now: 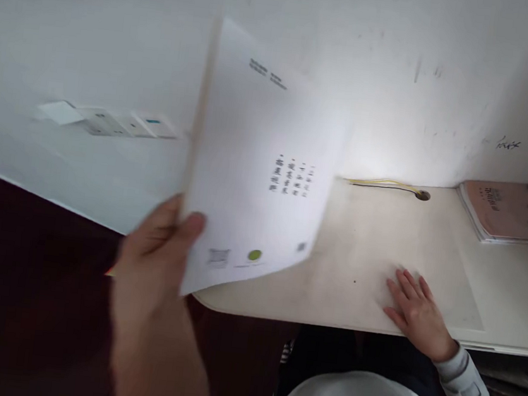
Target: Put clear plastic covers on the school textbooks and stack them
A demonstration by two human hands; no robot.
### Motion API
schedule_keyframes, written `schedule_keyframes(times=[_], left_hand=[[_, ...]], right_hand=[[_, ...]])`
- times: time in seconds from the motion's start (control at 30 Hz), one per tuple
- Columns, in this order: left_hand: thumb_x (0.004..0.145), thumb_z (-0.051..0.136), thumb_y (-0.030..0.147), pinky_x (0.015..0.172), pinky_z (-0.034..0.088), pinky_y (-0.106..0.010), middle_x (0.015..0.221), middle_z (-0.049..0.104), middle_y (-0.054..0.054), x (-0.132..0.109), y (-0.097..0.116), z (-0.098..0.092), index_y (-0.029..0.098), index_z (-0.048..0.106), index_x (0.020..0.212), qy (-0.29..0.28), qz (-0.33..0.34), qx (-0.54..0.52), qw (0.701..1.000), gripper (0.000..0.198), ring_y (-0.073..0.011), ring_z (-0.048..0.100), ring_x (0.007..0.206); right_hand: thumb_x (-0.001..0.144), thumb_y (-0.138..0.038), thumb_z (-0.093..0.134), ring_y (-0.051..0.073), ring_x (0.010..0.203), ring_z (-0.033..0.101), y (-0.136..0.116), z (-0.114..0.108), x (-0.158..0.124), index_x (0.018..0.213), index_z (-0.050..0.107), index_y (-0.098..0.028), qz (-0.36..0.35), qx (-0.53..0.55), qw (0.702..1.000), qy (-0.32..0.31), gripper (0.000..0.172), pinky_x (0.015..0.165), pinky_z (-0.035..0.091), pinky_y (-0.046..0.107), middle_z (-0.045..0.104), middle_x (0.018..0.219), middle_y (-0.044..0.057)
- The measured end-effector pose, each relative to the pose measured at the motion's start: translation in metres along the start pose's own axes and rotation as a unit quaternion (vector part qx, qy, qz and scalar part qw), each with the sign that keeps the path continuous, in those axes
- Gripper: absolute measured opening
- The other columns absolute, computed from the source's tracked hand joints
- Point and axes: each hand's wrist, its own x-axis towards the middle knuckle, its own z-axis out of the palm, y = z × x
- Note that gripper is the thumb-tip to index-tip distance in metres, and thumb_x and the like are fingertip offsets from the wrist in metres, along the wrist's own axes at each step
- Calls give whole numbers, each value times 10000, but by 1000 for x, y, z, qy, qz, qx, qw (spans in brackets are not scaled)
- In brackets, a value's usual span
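Observation:
My left hand [157,249] grips a white book [254,159] by its spine edge, thumb on the near cover. The book is held up above the left end of the desk, slightly blurred. Its cover carries columns of dark characters, a green round mark and a small code near the bottom. My right hand [417,311] lies flat on the desk top [372,255] with fingers spread, holding nothing. A grey band wraps the right wrist.
A pink-covered book [520,211] lies on a stack at the desk's right rear. Thin yellow and black wires [384,184] run to a cable hole [422,195]. White switch plates [129,124] sit on the wall at left. The desk has a rounded left corner.

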Motion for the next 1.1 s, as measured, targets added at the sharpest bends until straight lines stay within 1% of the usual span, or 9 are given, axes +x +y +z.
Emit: schedule_keyframes(times=[0.1,0.2,0.4,0.57,0.67,0.73,0.87,0.97,1.1], left_hand=[[581,764,356,755,539,-283,926,723,-16,-7,-44,44,162,634,1105,-146,-150,-143,967,573,-201,661,855],[558,778,386,675,546,-277,863,728,-28,-20,-91,64,164,612,1124,-231,-239,-178,926,630,-230,675,823],[617,718,372,565,519,-258,833,722,-33,-29,-143,51,167,577,1163,-227,-312,-100,917,600,-210,684,719],[683,611,442,604,526,-293,891,717,-45,-20,-152,39,174,584,1163,-276,-259,18,925,551,-226,681,763],[759,499,433,778,522,-359,1064,684,-92,-15,-154,34,156,604,1143,-281,-140,185,931,485,-250,656,922],[804,420,405,927,457,-413,1183,626,-142,-15,-154,32,119,602,1145,-272,-32,300,914,481,-274,599,1061],[844,352,371,1050,318,-499,1343,469,-245,-29,-153,31,29,611,1108,-260,129,464,837,505,-357,403,1276],[868,336,383,1036,328,-530,1402,403,-233,-43,-155,32,43,613,1109,-266,143,509,806,501,-378,342,1312],[877,350,390,1026,333,-552,1423,395,-192,-51,-159,32,91,602,1142,-270,122,509,808,472,-363,316,1333]], right_hand=[[900,-403,458,282,1326,353,0,-2,0,1290,509,-178,3,14,1000,1,454,1052,296,496,432,1409,155],[900,-396,458,279,1332,346,0,-4,0,1299,500,-177,7,22,1000,0,457,1051,303,495,432,1409,153],[893,-393,469,279,1338,335,-1,-5,2,1315,483,-176,8,32,999,-2,474,1048,308,504,419,1417,157],[898,-397,462,279,1329,351,-1,-7,2,1297,499,-174,9,24,1000,-9,459,1047,315,498,422,1416,155],[901,-403,455,277,1327,356,-1,-7,1,1302,492,-174,8,17,1000,-9,463,1049,317,493,422,1417,150],[900,-399,456,278,1334,343,0,-7,1,1310,484,-175,4,15,1000,-9,468,1050,315,495,420,1418,151],[905,-370,451,282,1337,338,-4,-7,1,1305,489,-162,12,17,1000,1,453,1048,307,514,436,1404,160],[910,-362,436,282,1331,345,-16,-8,6,1305,482,-129,13,22,999,20,461,1056,292,525,443,1397,166],[898,-412,445,273,1330,347,-37,-8,16,1330,453,-123,-28,53,998,20,519,1078,260,525,467,1379,163]])
